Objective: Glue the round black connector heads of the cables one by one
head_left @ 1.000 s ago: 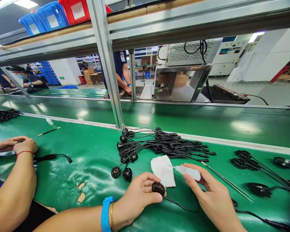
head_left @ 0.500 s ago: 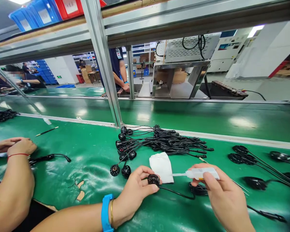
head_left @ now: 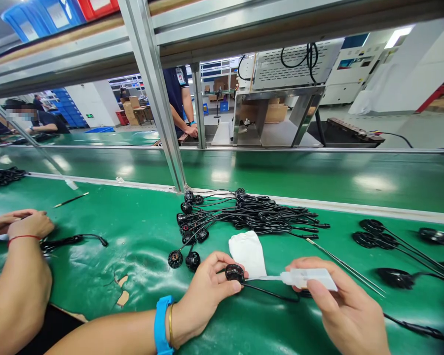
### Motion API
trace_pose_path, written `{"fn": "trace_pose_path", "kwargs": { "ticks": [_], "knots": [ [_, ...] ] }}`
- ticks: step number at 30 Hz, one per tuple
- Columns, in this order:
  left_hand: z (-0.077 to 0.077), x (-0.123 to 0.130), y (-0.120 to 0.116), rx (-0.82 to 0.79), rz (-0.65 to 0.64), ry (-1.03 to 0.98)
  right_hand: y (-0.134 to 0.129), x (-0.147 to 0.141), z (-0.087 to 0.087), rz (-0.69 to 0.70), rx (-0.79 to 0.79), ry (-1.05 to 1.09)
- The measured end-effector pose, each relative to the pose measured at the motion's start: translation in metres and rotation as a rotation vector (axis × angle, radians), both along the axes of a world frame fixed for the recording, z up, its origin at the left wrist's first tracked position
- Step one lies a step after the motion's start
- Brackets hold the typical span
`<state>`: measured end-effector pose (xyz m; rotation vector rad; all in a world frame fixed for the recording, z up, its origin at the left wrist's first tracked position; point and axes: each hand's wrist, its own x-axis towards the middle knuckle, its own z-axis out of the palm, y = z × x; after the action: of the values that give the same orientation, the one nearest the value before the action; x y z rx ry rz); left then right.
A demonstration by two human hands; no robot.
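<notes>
Between the thumb and fingers of my left hand (head_left: 207,291) is a round black cable-end housing (head_left: 234,272), its black cable running off to the right along the bench. My right hand (head_left: 340,301) grips a small white glue bottle (head_left: 311,279) lying sideways in the fingers. The bottle's long thin nozzle (head_left: 264,278) points left, its tip close beside the housing; whether it touches I cannot tell. Behind my left fingers lies a folded white cloth (head_left: 247,252). Tweezers (head_left: 350,268) lie beyond my right hand.
A pile of black cables (head_left: 266,212) with round heads lies behind the cloth. More black cabled parts (head_left: 395,277) lie at right. A co-worker's hands (head_left: 29,224) are at left, near a brush-like stick (head_left: 72,199). A metal post (head_left: 159,98) stands at the bench's back edge.
My right hand has brought the glue bottle slightly left and lower, so its nozzle tip is now near the housing. My left hand stays almost in place.
</notes>
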<state>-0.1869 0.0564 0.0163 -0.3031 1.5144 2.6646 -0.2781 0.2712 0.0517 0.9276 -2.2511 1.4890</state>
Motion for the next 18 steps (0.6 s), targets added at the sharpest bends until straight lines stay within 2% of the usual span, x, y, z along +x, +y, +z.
{"fn": "trace_pose_path", "kwargs": {
  "ticks": [7, 13, 18],
  "knots": [
    [0.0025, 0.0004, 0.0001, 0.011, -0.001, -0.009, -0.0001, 0.0002, -0.0018, 0.03, 0.059, 0.034],
    [0.001, 0.0009, -0.0007, -0.003, -0.002, -0.004, -0.0029, 0.0021, 0.0026, 0.04, 0.061, 0.159],
    [0.0005, 0.0014, -0.0005, -0.004, 0.002, -0.016, 0.0054, 0.004, 0.0042, -0.073, -0.004, 0.047]
  ]
}}
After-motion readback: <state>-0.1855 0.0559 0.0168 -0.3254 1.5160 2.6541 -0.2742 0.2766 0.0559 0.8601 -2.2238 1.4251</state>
